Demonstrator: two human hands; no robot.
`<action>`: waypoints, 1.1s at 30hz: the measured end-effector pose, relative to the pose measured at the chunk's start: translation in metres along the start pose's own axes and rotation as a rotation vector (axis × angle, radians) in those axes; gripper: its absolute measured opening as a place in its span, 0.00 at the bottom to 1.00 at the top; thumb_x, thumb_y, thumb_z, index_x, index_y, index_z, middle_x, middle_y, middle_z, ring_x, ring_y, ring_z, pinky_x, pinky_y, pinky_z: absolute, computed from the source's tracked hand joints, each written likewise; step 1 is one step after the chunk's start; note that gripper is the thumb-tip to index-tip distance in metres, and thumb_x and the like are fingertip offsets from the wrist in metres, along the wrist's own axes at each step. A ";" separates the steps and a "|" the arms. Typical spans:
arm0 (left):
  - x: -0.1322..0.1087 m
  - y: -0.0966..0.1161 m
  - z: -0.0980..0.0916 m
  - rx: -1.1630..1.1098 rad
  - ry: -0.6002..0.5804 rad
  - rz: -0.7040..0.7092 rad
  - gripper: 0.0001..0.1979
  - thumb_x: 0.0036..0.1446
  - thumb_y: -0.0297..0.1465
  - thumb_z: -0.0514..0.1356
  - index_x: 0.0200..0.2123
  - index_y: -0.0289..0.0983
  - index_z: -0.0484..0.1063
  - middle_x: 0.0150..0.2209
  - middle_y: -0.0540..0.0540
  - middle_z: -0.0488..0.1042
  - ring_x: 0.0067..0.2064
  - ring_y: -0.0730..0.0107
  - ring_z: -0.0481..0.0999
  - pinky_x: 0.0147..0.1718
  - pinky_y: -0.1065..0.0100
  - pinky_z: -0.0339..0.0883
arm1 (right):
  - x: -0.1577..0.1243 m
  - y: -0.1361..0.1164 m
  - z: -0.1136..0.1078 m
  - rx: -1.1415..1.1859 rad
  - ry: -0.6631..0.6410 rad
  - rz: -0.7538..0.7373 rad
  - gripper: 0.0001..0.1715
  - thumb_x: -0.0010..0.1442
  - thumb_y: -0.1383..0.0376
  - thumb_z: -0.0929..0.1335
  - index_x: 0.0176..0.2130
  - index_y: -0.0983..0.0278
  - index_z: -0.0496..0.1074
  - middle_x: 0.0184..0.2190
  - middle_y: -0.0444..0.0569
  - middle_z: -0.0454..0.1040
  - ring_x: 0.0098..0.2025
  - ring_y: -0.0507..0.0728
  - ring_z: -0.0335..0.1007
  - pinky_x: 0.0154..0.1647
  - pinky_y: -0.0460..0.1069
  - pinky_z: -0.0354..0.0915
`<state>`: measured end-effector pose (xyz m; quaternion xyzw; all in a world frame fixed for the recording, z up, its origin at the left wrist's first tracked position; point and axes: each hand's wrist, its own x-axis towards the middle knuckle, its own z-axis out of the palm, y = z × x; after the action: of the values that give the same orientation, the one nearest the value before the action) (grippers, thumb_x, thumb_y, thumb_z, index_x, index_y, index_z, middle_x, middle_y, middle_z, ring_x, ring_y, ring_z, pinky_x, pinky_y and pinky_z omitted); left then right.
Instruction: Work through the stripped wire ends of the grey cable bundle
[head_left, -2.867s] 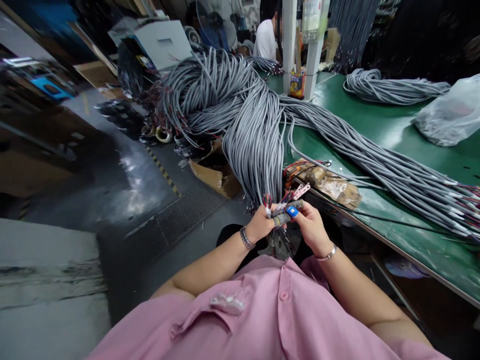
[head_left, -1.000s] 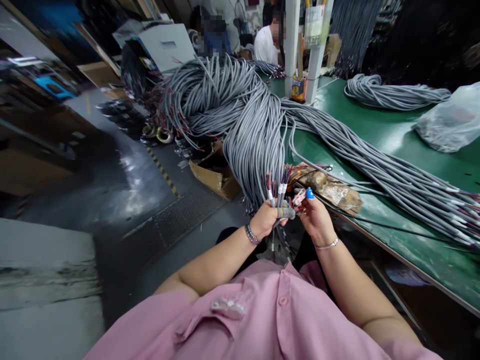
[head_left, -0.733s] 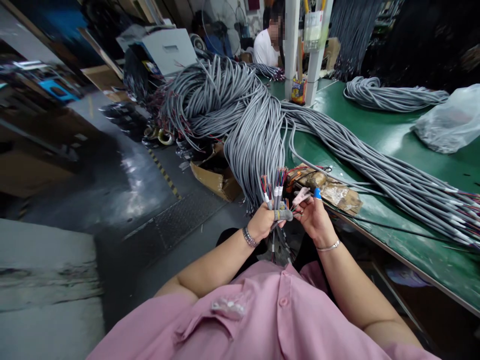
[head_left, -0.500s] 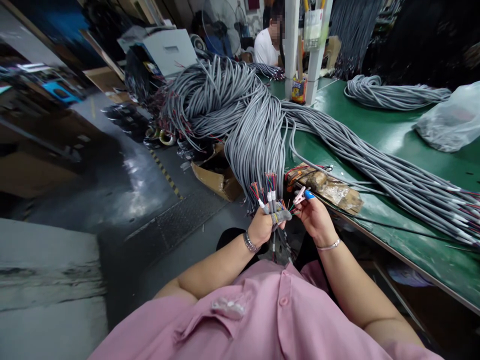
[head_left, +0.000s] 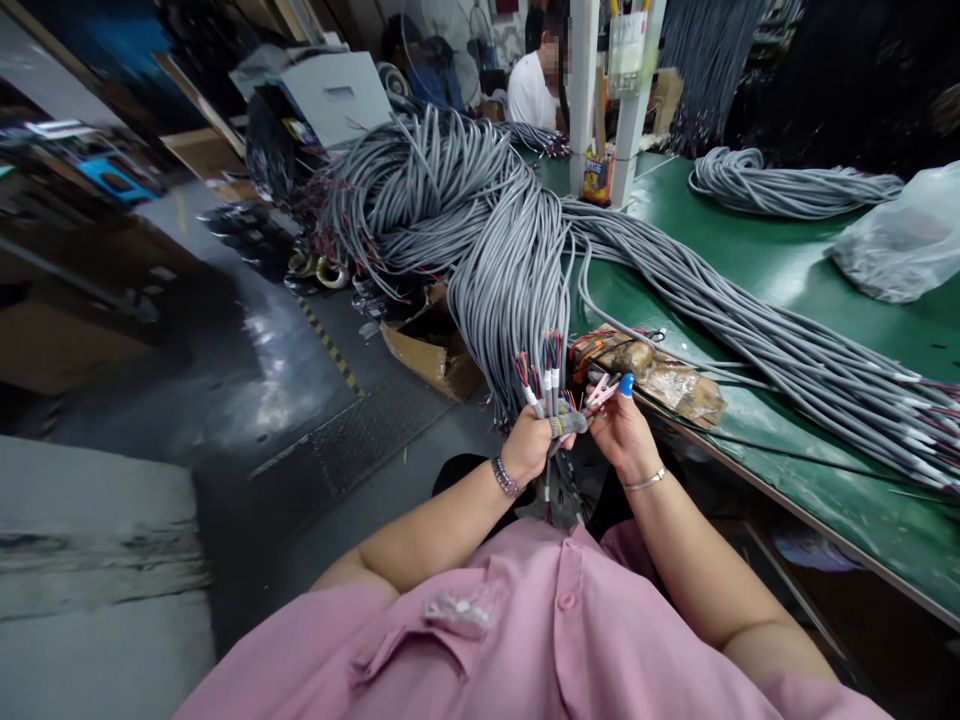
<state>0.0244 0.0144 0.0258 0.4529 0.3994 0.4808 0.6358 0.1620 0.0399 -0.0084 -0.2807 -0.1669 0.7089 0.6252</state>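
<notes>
My left hand is closed around several grey cables. Their stripped ends, with white bands and thin coloured wires, point up above the fist. A grey covering with a yellow line wraps one finger. Just to the right, my right hand pinches a small pink clip that looks like a clothes peg, and its thumb wears a blue cover. The clip's tip is close to the thin wires beside my left fingers; whether it grips one is too small to tell. Lower parts of the cables hang below my hands.
A large heap of grey cables drapes over the edge of the green table. A taped wooden block lies near my right hand. A cardboard box stands below the heap. A person sits behind.
Both hands have shifted slightly; my left hand and its cables moved a little to the right. The pink clip has tilted and sits closer to the left fingers.
</notes>
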 end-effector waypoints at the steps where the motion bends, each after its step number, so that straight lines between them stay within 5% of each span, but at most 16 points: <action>1: 0.000 0.001 0.000 0.007 0.007 -0.006 0.17 0.47 0.37 0.67 0.16 0.33 0.68 0.13 0.51 0.65 0.17 0.80 0.60 0.19 0.71 0.51 | 0.000 0.000 0.001 0.005 0.016 -0.010 0.20 0.50 0.48 0.74 0.30 0.61 0.73 0.27 0.43 0.77 0.27 0.50 0.69 0.30 0.47 0.69; 12: -0.011 -0.006 -0.006 0.005 0.051 0.023 0.15 0.44 0.37 0.68 0.18 0.34 0.68 0.15 0.51 0.66 0.18 0.79 0.62 0.20 0.71 0.51 | -0.012 -0.009 -0.002 0.022 -0.099 0.120 0.23 0.52 0.45 0.71 0.35 0.61 0.74 0.33 0.45 0.78 0.28 0.51 0.70 0.29 0.47 0.69; 16: -0.011 -0.008 -0.006 0.000 0.076 0.062 0.15 0.47 0.37 0.66 0.18 0.34 0.70 0.15 0.51 0.66 0.18 0.79 0.61 0.20 0.71 0.51 | -0.014 -0.010 0.001 -0.038 -0.065 0.026 0.15 0.55 0.54 0.72 0.36 0.62 0.75 0.30 0.43 0.77 0.27 0.50 0.69 0.29 0.45 0.68; 25: -0.005 -0.005 0.001 0.037 0.084 0.039 0.17 0.48 0.40 0.65 0.17 0.34 0.69 0.15 0.50 0.67 0.18 0.78 0.61 0.19 0.71 0.51 | -0.005 0.009 -0.008 -0.140 -0.037 -0.175 0.20 0.56 0.48 0.69 0.34 0.61 0.74 0.31 0.45 0.76 0.29 0.51 0.69 0.28 0.46 0.67; 33: -0.003 -0.004 0.001 0.059 0.129 0.008 0.19 0.47 0.41 0.65 0.15 0.34 0.68 0.14 0.49 0.67 0.17 0.78 0.61 0.19 0.71 0.50 | -0.002 0.006 0.002 0.019 -0.056 0.004 0.19 0.53 0.48 0.72 0.33 0.60 0.74 0.31 0.44 0.77 0.26 0.50 0.69 0.27 0.46 0.68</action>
<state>0.0262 0.0109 0.0222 0.4411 0.4519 0.4994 0.5931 0.1563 0.0371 -0.0096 -0.2551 -0.1768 0.7194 0.6214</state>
